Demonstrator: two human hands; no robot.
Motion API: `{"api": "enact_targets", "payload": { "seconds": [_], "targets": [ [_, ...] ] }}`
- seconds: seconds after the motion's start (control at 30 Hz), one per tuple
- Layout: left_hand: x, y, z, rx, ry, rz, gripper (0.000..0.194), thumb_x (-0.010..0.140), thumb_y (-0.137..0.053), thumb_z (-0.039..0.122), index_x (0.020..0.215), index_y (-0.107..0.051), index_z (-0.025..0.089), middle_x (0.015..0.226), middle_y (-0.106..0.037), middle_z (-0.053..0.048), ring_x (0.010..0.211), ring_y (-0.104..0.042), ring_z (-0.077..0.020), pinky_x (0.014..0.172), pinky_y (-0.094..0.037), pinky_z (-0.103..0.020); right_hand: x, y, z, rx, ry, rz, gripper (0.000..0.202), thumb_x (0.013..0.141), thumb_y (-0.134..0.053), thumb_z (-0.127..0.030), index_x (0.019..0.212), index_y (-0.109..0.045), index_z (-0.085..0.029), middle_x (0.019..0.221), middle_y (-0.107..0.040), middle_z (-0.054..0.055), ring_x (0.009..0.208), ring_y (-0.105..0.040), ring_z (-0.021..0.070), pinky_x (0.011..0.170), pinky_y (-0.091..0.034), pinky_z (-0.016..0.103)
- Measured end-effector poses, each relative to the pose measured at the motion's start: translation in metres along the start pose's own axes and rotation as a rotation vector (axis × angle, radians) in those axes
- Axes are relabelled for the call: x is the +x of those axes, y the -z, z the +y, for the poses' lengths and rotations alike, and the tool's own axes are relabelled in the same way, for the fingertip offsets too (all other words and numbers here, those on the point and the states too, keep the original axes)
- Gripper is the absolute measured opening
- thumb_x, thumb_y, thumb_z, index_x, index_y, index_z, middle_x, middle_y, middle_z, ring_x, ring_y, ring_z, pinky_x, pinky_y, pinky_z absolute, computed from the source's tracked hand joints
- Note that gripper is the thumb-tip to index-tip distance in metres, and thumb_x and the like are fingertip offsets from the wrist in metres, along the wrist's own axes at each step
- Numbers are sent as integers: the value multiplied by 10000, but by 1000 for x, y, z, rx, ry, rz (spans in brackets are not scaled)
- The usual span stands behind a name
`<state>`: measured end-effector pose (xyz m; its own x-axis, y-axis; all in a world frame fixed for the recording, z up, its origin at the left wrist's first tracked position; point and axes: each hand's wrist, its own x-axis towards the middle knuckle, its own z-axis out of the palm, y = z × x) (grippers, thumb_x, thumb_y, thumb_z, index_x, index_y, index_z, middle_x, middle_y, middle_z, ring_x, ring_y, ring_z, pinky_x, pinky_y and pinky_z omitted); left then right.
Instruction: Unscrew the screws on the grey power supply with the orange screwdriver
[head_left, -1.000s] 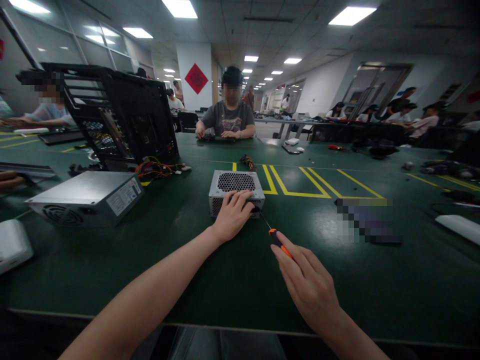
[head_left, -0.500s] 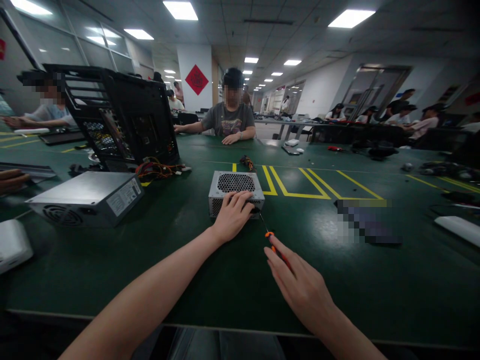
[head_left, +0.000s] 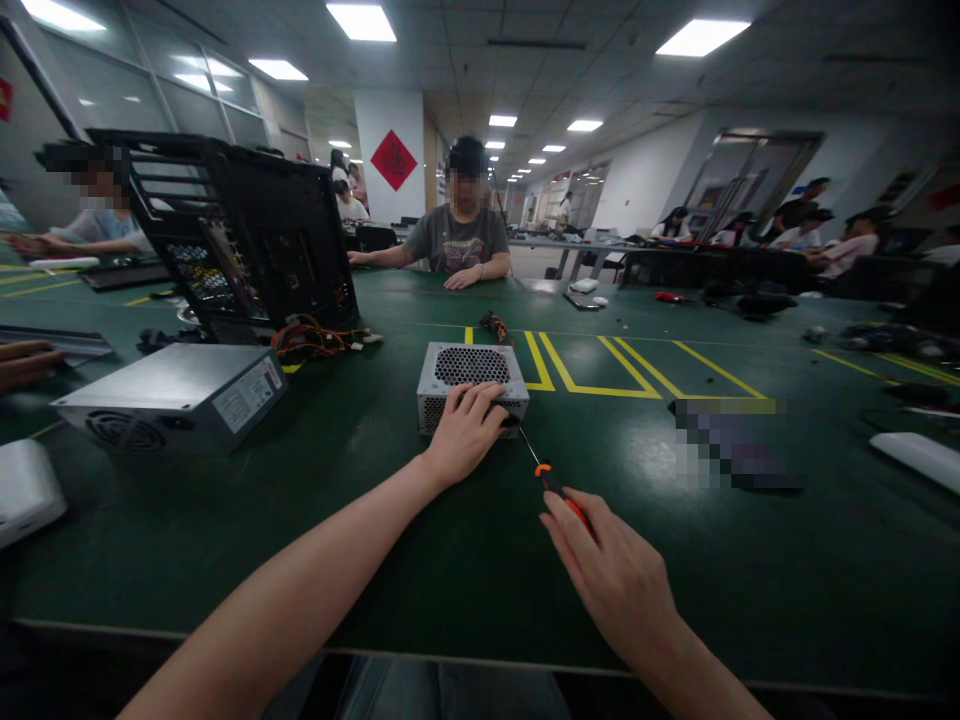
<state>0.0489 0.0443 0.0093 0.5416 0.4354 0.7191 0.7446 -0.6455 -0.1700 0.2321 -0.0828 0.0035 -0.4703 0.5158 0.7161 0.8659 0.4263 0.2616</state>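
Note:
A grey computer power supply [head_left: 442,372] with a honeycomb vent on top sits on the green table in front of me. My left hand [head_left: 469,435] grips its near side, fingers over the top edge and the thumb by the near right corner. An orange and black screwdriver [head_left: 551,480] is in my right hand [head_left: 615,560], the fingers closed round its handle. Its thin shaft points up and left to the near right corner of the power supply. Whether the tip sits in a screw is too small to tell.
At left stands a second power supply [head_left: 202,385], behind it a black computer case [head_left: 277,230] with loose cables [head_left: 319,338]. A white object [head_left: 26,490] lies at the left edge. A blurred dark object [head_left: 739,450] lies at right. A person [head_left: 469,235] sits opposite.
My right hand has slid down and right along the screwdriver handle, so more of the handle shows. My left hand and the power supply have stayed in place.

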Motion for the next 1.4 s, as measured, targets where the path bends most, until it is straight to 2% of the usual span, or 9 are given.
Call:
{"api": "enact_targets", "payload": {
  "seconds": [0.1, 0.17, 0.3, 0.47, 0.57, 0.8, 1.13, 1.4],
  "targets": [
    [0, 0, 0, -9, -1, -4, 114, 844, -503, 198, 934, -569, 176, 1236, -511, -92, 1206, -409, -223, 987, -315, -408, 0, 0, 2, -4, -52, -45, 198, 863, -495, -244, 977, -619, -141, 771, -606, 71, 546, -560, 126, 480, -455, 251],
    [0, 0, 1, -10, 3, 0, 113, 840, -509, 195, 933, -571, 177, 1237, -511, -91, 1204, -410, -223, 986, -315, -407, 2, -1, 0, 13, -54, -57, 210, 868, -472, -242, 967, -617, -127, 842, -603, 107, 599, -576, 145, 513, -483, 270],
    [0, 1, 1, -12, 5, -1, 111, 843, -509, 206, 928, -572, 174, 1239, -511, -93, 1201, -413, -223, 990, -311, -408, 5, -1, -5, 77, 13, -63, 240, 847, -399, -128, 959, -604, -75, 989, -558, 195, 732, -599, 180, 619, -530, 319],
    [1, 2, 1, -8, 4, 0, 109, 845, -502, 197, 920, -577, 170, 1231, -519, -96, 1195, -423, -229, 980, -317, -413, 1, -3, -2, 115, 112, -61, 247, 816, -438, -53, 1013, -586, -73, 1024, -553, 194, 846, -617, 205, 663, -544, 301],
    [1, 2, 1, -10, -3, 3, 111, 847, -500, 201, 918, -579, 168, 1226, -523, -99, 1192, -426, -231, 969, -327, -412, -2, -4, 1, 152, 89, -46, 270, 834, -450, -75, 1076, -568, -100, 1052, -555, 176, 900, -616, 206, 679, -545, 281],
    [1, 1, 1, -9, 2, 6, 104, 842, -510, 205, 912, -580, 173, 1222, -526, -93, 1180, -432, -229, 975, -321, -410, 0, -1, 0, 175, -55, 36, 240, 872, -425, -134, 1066, -567, -133, 1034, -557, 130, 864, -620, 162, 680, -547, 239],
    [1, 2, 1, -19, 2, -1, 105, 842, -509, 199, 919, -572, 168, 1227, -521, -101, 1194, -421, -227, 979, -318, -413, 8, 3, 0, 211, -15, 98, 169, 832, -482, -95, 950, -600, -120, 920, -587, 112, 820, -615, 149, 682, -539, 233],
    [1, 1, 1, -10, 4, -4, 103, 843, -504, 199, 915, -572, 171, 1227, -522, -98, 1189, -429, -230, 980, -313, -417, 8, 2, -1, 217, -25, 82, 192, 834, -478, -98, 971, -610, -118, 957, -593, 123, 845, -619, 164, 697, -539, 241]
  ]
}}
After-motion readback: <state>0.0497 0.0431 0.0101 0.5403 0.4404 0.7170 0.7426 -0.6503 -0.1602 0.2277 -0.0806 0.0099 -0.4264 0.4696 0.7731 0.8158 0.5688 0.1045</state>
